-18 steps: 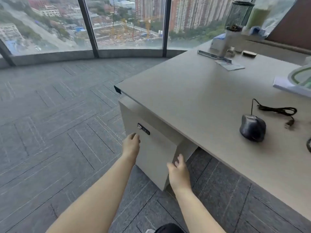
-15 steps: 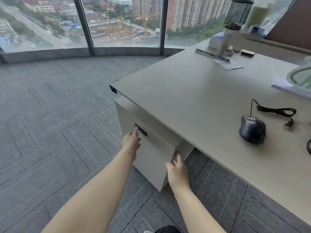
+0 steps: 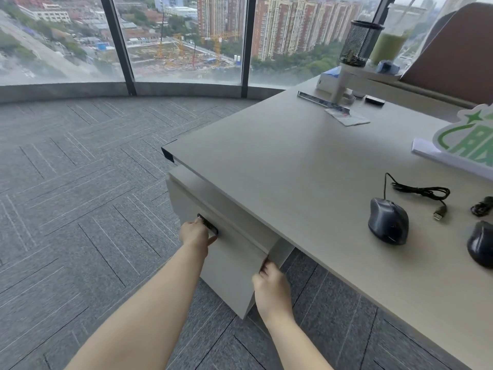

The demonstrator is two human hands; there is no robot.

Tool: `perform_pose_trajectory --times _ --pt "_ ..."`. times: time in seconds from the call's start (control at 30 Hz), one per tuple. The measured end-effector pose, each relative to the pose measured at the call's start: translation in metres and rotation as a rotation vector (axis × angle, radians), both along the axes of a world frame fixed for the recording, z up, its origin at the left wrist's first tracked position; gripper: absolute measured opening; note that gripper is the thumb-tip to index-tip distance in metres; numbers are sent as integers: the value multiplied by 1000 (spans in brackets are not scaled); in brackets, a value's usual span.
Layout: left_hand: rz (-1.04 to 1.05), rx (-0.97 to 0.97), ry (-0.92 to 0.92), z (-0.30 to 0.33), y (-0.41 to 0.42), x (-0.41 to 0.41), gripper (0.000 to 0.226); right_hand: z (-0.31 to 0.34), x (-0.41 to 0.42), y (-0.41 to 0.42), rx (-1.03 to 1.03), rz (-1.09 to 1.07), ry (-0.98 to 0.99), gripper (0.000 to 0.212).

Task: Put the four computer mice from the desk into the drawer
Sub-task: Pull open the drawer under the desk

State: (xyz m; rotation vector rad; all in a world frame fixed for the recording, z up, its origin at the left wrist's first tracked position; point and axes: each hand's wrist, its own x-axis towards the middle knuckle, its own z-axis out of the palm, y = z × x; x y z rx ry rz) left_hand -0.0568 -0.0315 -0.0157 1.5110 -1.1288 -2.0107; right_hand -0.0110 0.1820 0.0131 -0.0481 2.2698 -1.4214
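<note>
A pale drawer unit (image 3: 229, 265) stands under the near corner of the beige desk (image 3: 293, 182), its drawer closed. My left hand (image 3: 194, 233) has its fingers curled on the black handle (image 3: 208, 225) at the top of the drawer front. At the front's right edge, my right hand (image 3: 272, 285) has its fingertips hooked around the corner. On the desk to the right lies a dark wired mouse (image 3: 388, 220) with its coiled cable (image 3: 421, 193). A second black mouse (image 3: 481, 245) is cut off by the frame's right edge.
Grey carpet tiles (image 3: 80, 209) cover the floor left of the desk. At the far end of the desk are a mesh pen cup (image 3: 358, 44), a ruler (image 3: 320, 102), papers (image 3: 346, 118) and a white-and-green sign (image 3: 464, 140). Floor-to-ceiling windows (image 3: 186, 38) lie beyond.
My left hand has moved up from the drawer front onto the black handle. My right hand has shifted up to the front's right edge. The view has moved closer.
</note>
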Motion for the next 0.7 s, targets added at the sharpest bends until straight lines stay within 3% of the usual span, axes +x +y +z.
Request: perform_pose_trajectory --times 0.1,0.27,0.5,0.7 --pt "38 9 -16 3 -2 31 14 8 21 4 5 43 84 16" --pt "60 30 -3 3 -11 102 25 13 71 9 4 161 121 29" --pt "111 -19 0 2 -24 211 16 12 145 3 16 425 118 17" --pt "128 -40 9 3 -33 283 29 9 196 -7 18 568 100 21"
